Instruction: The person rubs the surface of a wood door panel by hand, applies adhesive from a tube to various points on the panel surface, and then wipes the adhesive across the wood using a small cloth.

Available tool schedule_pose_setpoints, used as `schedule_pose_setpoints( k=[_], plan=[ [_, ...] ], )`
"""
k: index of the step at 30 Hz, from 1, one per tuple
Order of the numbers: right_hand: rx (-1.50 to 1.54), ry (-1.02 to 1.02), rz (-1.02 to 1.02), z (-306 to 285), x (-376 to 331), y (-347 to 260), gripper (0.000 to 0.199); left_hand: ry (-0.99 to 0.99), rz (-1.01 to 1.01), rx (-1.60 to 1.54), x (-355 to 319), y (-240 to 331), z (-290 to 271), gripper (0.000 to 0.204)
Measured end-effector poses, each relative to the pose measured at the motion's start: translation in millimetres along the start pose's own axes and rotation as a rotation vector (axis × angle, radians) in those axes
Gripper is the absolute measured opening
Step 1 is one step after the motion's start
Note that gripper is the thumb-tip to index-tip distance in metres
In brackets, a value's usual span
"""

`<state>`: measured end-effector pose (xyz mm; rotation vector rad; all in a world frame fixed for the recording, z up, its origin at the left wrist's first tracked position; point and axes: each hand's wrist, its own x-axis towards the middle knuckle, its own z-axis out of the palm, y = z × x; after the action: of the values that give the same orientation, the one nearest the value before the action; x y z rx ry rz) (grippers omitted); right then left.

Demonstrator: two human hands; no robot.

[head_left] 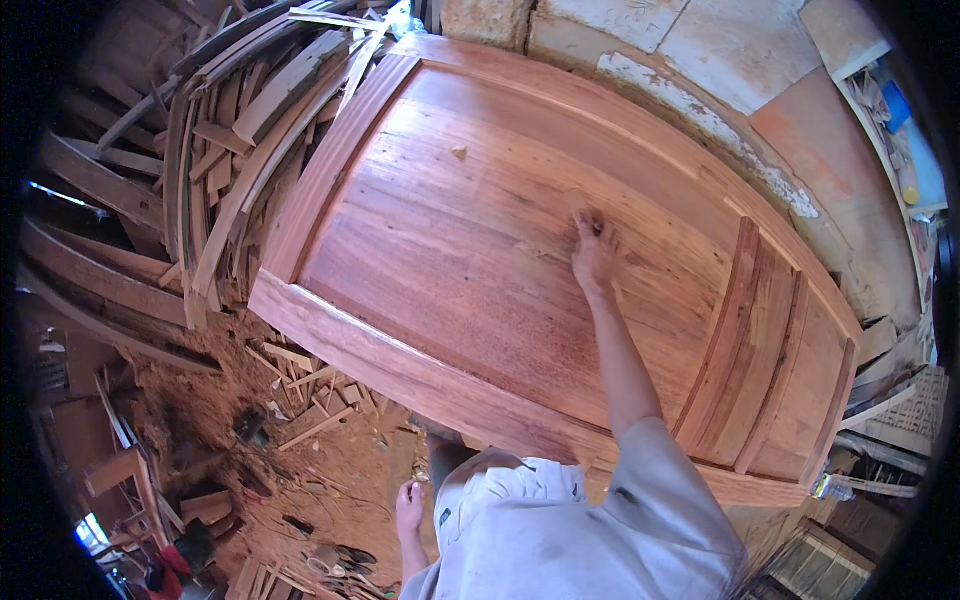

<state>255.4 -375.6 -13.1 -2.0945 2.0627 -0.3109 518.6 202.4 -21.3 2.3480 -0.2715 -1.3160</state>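
Note:
A large reddish-brown wooden door (480, 240) with framed panels lies flat in front of me. My right arm reaches over it, and my right hand (595, 258) rests on the big panel with its fingers curled down against the wood. Whatever is under those fingertips is too small and shaded to name. A pale patch (572, 200) shows on the wood just beyond the fingers. Farther left on the panel lies a small tan scrap (459, 152). My left hand (410, 507) hangs low beside my body, off the door, its fingers bent together; what they hold, if anything, is unclear.
Long wooden offcuts (225, 170) are piled high at the left, close to the door's end. Short wood scraps (315, 390) and sawdust cover the ground below. A tiled wall (640, 40) stands along the far side. A shelf (905, 130) with small items is at the right.

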Motion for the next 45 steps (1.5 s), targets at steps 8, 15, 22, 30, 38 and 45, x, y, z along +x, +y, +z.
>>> schedule_pose_setpoints(
  k=[8, 15, 22, 30, 38, 45],
  plan=[
    [0.039, -0.008, -0.084, 6, -4, -55, 0.057, 0.024, 0.103, -0.164, 4, 29, -6, 0.036],
    [0.016, 0.1, -0.104, 10, -11, -24, 0.051, 0.019, 0.047, -0.105, 10, 2, -16, 0.037],
    [0.008, 0.189, -0.018, -5, -23, 18, 0.05, 0.004, 0.038, -0.061, 6, 9, -7, 0.036],
    [0.053, 0.132, 0.007, -1, -60, 55, 0.061, 0.045, 0.071, -0.049, 4, -14, -10, 0.035],
    [-0.106, 0.106, 0.093, -5, -10, 1, 0.052, 0.002, -0.013, -0.122, -2, -5, -6, 0.037],
    [0.032, 0.245, -0.029, 1, 3, -49, 0.052, -0.011, 0.027, -0.077, 2, 30, -6, 0.036]
  ],
)
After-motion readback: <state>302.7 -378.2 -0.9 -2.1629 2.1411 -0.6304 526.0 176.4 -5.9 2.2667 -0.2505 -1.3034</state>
